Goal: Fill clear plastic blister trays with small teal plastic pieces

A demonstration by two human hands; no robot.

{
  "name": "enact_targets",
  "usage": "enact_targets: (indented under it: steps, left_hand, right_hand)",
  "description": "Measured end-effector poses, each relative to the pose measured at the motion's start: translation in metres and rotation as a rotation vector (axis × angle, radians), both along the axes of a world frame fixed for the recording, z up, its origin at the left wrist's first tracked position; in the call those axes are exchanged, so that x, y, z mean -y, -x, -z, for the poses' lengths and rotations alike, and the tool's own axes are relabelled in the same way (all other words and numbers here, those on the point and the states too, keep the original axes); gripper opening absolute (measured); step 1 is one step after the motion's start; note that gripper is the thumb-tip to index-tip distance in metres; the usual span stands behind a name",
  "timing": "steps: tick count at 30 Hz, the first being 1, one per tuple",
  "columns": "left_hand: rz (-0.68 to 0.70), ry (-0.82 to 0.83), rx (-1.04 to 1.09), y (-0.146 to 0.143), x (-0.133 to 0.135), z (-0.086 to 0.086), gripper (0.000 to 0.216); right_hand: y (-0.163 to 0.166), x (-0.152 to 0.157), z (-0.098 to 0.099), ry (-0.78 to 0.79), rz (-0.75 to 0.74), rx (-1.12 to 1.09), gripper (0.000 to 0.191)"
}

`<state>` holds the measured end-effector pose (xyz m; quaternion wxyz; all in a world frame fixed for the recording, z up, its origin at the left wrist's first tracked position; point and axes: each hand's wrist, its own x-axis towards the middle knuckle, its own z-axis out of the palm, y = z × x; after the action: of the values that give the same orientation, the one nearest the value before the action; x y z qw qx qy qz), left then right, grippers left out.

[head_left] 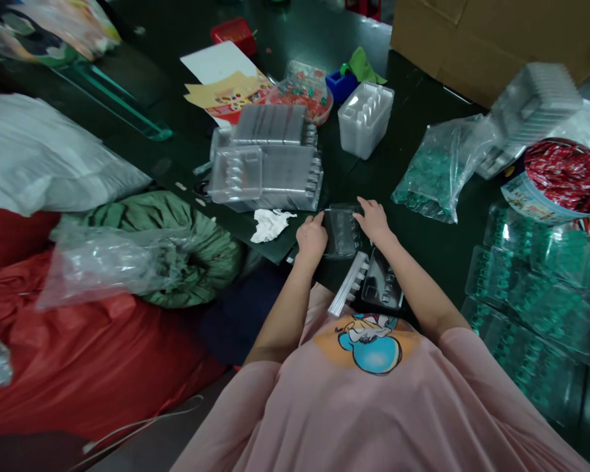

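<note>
A clear plastic blister tray (343,231) with a row of moulded bumps lies flat on the dark table in front of me. My left hand (312,237) is at its left edge, fingers mostly curled against the rim. At the right edge rests my right hand (374,221), its fingers apart and stretched over the rim. Closer to my body, a small stack of clear trays (349,285) stands on its side, touching another clear blister tray (382,282). Left of my left hand is a crumpled white tissue (271,225).
Stacked clear trays (270,164) stand beyond my left hand. Farther back are a clear container (365,121) and a tub of red and green pieces (302,98). To the right are a bag of green pieces (425,177), a tub of red wrappers (565,174) and green-filled trays (535,308).
</note>
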<state>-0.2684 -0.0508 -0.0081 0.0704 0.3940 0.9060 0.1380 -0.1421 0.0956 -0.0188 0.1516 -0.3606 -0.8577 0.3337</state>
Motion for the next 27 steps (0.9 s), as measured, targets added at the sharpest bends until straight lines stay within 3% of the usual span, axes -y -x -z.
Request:
enact_targets:
  steps: [4, 11, 18, 23, 27]
  left_hand:
    - [-0.007, 0.03, -0.024, 0.006, 0.004, 0.001, 0.05]
    - [-0.027, -0.04, -0.001, 0.011, 0.003, 0.009, 0.046]
    - [0.066, -0.288, -0.045, -0.003, 0.009, 0.002, 0.038]
    - [0.266, -0.576, 0.261, -0.034, 0.019, -0.017, 0.031]
    - [0.298, -0.606, 0.658, -0.066, 0.019, -0.02, 0.03]
  right_hand:
    - [0.006, -0.011, 0.01, 0.044, -0.024, 0.072, 0.038]
    - [-0.011, -0.011, 0.009, -0.031, 0.181, 0.166, 0.049]
    - [-0.074, -0.002, 0.001, -0.032, 0.049, 0.061, 0.032]
    - [-0.138, 0.009, -0.001, 0.058, -0.05, 0.061, 0.017]
    - [-0.157, 0.029, -0.002, 0.016, -0.051, 0.175, 0.012]
